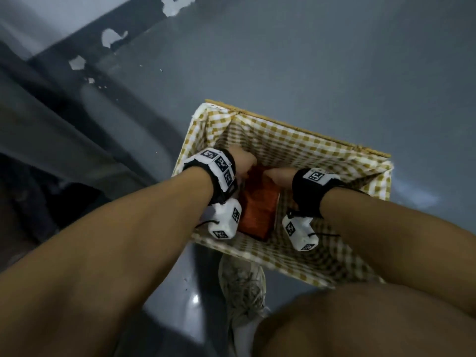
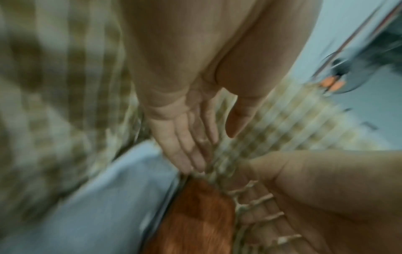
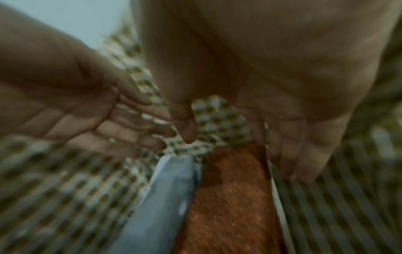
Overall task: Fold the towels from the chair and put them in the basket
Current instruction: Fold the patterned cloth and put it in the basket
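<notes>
The wicker basket with a yellow-checked lining stands on the floor in front of me. A folded orange towel lies inside it, and a folded light blue towel lies along its left side. Both hands reach down into the basket. My left hand is at the far end of the orange towel, its fingers straight and holding nothing. My right hand is at the towel's far right corner. Its fingers are straight along the right edge of the orange towel. The wrist views are blurred.
The basket sits on a grey glossy floor. My white shoe is right at its near edge and my knee is at the lower right. A dark wall base with chipped paint runs along the left.
</notes>
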Demonstrator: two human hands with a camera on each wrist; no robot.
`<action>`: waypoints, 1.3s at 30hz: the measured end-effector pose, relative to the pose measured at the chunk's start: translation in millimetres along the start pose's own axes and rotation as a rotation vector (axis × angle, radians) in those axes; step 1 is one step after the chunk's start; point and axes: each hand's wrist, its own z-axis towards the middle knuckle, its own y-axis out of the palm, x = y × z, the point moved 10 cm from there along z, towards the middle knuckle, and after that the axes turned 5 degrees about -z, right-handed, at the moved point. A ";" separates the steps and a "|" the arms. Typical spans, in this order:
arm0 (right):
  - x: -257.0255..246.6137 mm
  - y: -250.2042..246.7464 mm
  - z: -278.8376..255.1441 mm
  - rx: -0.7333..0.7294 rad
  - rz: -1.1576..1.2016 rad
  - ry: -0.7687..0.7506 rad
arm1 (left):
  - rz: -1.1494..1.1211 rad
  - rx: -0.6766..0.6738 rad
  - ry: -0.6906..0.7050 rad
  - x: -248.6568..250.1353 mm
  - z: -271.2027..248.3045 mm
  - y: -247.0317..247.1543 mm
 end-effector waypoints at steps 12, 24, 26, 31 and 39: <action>-211.2 126.1 -260.3 -0.276 -0.432 -0.580 | -0.215 0.251 0.285 -25.0 -264.1 -203.7; -318.6 424.2 -415.9 -0.487 -0.716 -0.918 | -0.163 0.801 -0.049 -316.9 -507.5 -339.5; -317.3 461.5 -416.3 -0.489 -0.742 -0.967 | -0.066 0.854 -0.163 -355.7 -522.7 -341.3; -301.5 516.7 -398.6 -0.328 -0.979 -1.112 | -0.121 0.892 -0.343 -431.7 -525.4 -325.4; -315.9 545.2 -397.5 -0.227 -1.038 -1.299 | -0.016 0.948 -0.429 -456.5 -520.9 -340.3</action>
